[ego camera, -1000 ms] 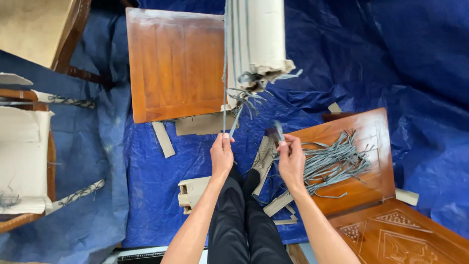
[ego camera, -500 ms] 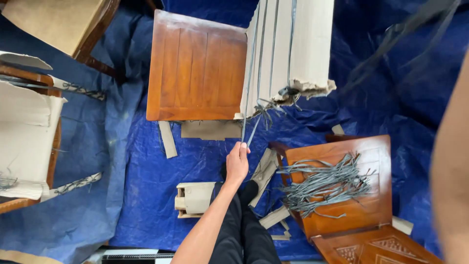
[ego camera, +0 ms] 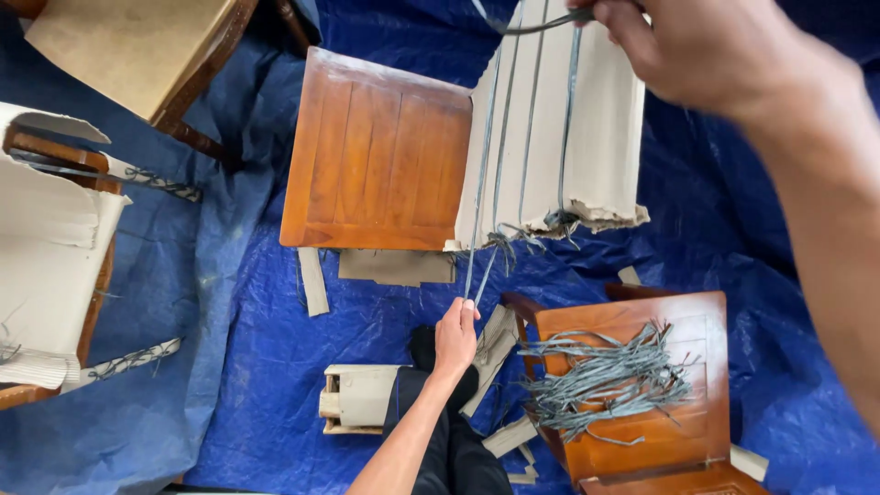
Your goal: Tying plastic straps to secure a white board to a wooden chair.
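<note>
while my left hand (ego camera: 456,337) pinches the low end of a thin grey cord (ego camera: 478,238) on the beige webbing panel (ego camera: 559,137), my right hand (ego camera: 706,50) grips its top; it looks limp, light, best held near the ends.

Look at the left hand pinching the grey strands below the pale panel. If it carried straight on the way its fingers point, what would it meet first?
The left hand points up the picture, along the grey strands. It would probably first meet the frayed lower edge of the pale ribbed panel, though depth is unclear.
</note>
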